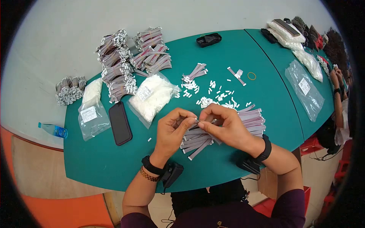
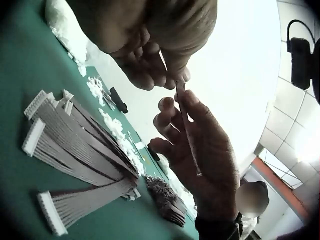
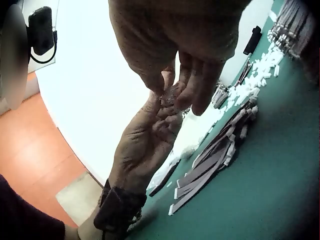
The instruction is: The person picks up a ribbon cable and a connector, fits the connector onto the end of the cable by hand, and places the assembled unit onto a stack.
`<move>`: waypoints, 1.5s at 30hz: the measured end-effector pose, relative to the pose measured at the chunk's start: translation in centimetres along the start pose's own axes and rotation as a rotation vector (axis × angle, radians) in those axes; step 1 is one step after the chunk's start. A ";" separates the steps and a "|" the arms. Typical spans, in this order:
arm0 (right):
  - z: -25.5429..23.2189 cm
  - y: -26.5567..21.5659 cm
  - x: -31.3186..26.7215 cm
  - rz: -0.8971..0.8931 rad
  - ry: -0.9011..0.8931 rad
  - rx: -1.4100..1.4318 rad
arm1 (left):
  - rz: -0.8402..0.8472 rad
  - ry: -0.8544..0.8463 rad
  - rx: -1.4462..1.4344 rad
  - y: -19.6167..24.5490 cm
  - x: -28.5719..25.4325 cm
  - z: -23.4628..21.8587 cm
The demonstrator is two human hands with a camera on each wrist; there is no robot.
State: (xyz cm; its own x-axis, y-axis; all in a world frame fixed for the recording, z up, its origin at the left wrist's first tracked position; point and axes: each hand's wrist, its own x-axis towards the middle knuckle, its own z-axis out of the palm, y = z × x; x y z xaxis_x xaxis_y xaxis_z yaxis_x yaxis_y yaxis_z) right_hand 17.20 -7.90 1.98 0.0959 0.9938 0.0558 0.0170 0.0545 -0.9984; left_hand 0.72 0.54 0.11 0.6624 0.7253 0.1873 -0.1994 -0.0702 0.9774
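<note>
Above the table, the left hand (image 1: 171, 131) and right hand (image 1: 230, 127) meet fingertip to fingertip, pinching the end of a flat grey ribbon cable. In the left wrist view this cable (image 2: 189, 130) hangs edge-on along the right palm (image 2: 212, 157), its upper end between the fingertips of both hands, with the left hand (image 2: 165, 35) above. The right wrist view shows the right hand (image 3: 180, 45) over the left hand (image 3: 150, 135); their fingers mostly hide the cable end. Under the hands lie loose grey cables (image 1: 195, 143) with white connectors, and a neater pile (image 1: 253, 121) beside them.
Small white pieces (image 1: 207, 102) are scattered beyond the hands. Tied cable bundles (image 1: 118, 70), bags of white parts (image 1: 152, 95), a phone (image 1: 120, 123) and an empty-looking bag (image 1: 89, 114) occupy the left side. A black case (image 1: 209, 39) stands at the back; another person's arms (image 1: 337, 102) show far right.
</note>
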 end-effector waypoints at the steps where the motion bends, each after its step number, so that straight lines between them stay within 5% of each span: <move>1: -0.2 -0.5 -0.2 0.084 -0.045 -0.006 | 0.000 0.003 -0.005 -0.1 0.0 0.0; 4: 0.1 1.1 0.1 -0.052 -0.030 0.072 | -0.001 -0.006 -0.005 -0.4 0.0 0.0; 34: 0.7 0.7 -0.3 0.011 -0.026 0.028 | -0.107 -0.003 -0.036 -0.3 -0.1 0.4; 40: -0.1 0.8 0.2 0.110 -0.081 0.164 | -0.102 0.013 -0.074 -0.3 0.0 0.3; 45: -0.6 -0.6 0.5 0.389 -0.179 0.440 | -0.045 0.053 -0.123 -0.3 0.0 0.4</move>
State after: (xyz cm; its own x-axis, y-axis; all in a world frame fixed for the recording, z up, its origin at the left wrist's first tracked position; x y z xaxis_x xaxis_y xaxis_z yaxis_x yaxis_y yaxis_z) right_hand 17.83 -7.52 2.62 -0.1566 0.9477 -0.2782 -0.4017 -0.3184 -0.8586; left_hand 1.09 0.27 -0.13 0.6343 0.7612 0.1350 -0.2600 0.0455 0.9645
